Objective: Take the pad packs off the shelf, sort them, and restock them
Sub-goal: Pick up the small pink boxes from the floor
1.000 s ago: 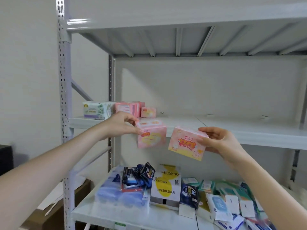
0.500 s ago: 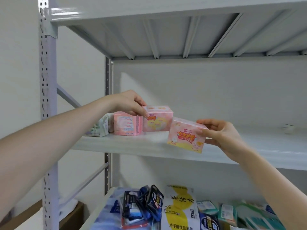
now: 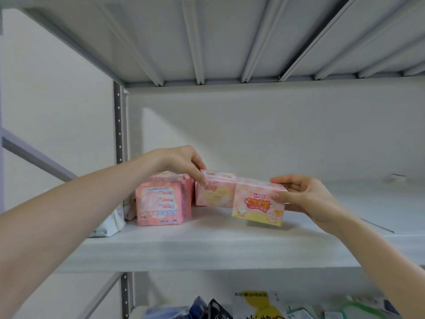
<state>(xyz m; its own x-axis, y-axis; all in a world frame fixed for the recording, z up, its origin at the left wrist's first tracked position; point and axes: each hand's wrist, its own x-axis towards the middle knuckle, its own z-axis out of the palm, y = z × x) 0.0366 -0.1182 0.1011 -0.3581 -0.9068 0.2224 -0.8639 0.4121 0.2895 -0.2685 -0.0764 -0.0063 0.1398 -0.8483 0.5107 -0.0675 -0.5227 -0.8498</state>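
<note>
My left hand (image 3: 181, 162) grips the top left corner of a pink pad pack (image 3: 217, 192) that rests on the grey shelf (image 3: 207, 247), toward its back. My right hand (image 3: 305, 199) holds a second pink and yellow pad pack (image 3: 258, 204) by its right end, tilted and just above the shelf, touching the first pack's right side. To the left stands a row of larger pink packs (image 3: 162, 202), upright. A white pack (image 3: 110, 224) lies at the far left, partly hidden by my left forearm.
Bare shelf surface stretches to the right of the packs. The ribbed underside of the upper shelf (image 3: 218, 38) hangs overhead. A perforated upright post (image 3: 119, 125) stands at the left. The lower shelf holds several mixed packs (image 3: 257, 306) at the bottom edge.
Both hands have moved forward onto the shelf. The left pack now rests beside the pink row, and the right pack has come up against it. The view has tilted upward.
</note>
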